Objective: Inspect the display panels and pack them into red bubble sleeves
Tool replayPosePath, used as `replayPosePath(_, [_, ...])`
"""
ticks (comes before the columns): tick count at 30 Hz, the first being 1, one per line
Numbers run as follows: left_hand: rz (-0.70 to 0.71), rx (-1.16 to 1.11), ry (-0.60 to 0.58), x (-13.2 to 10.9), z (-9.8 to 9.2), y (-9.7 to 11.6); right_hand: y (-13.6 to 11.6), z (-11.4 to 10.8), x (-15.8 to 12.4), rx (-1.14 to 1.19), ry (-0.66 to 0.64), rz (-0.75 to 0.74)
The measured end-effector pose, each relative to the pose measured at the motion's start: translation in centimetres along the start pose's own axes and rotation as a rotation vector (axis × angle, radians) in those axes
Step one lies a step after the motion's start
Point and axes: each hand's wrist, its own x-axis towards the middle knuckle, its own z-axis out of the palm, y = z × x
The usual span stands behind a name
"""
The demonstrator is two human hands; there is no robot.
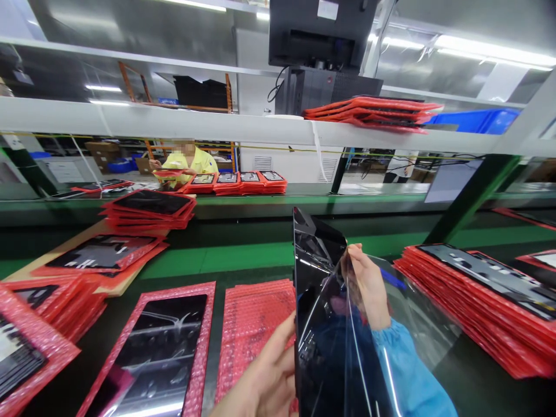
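A glossy black screen panel [319, 324] is held up on edge in front of me, tilted so that it reflects lights and blue sleeve colour. My left hand [267, 370] grips its left edge low down, with fingertips partly hidden behind it. At the panel's upper right, my right hand [369, 284] pinches the corner of a clear plastic film [354, 295]. This film stands partly away from the panel's face and stretches along its right side. Beneath my left hand lies a stack of red bubble-wrap sheets [256, 313].
Left of the sheets, another black screen [160, 341] lies on red bubble wrap. Wrapped panels are stacked at the right [482, 307], at the left [65, 307] and at the back left [150, 208]. A green post [473, 197] and white shelf [174, 121] stand ahead; a co-worker [191, 162] sits beyond.
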Motion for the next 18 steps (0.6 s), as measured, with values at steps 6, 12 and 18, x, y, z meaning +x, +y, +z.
replayPosePath(6, [0.193,0.177,-0.139,-0.4,1.6,0.4,-0.6,1.1,-0.5,0.078,0.103,0.071])
replayPosePath(12, [0.215,0.103,-0.115,-0.5,2.0,0.2,-0.5,1.0,-0.5,0.048,0.148,0.029])
replayPosePath(18, [0.16,0.057,-0.125,-0.3,1.9,0.9,0.3,-0.9,1.0,-0.122,0.053,-0.073])
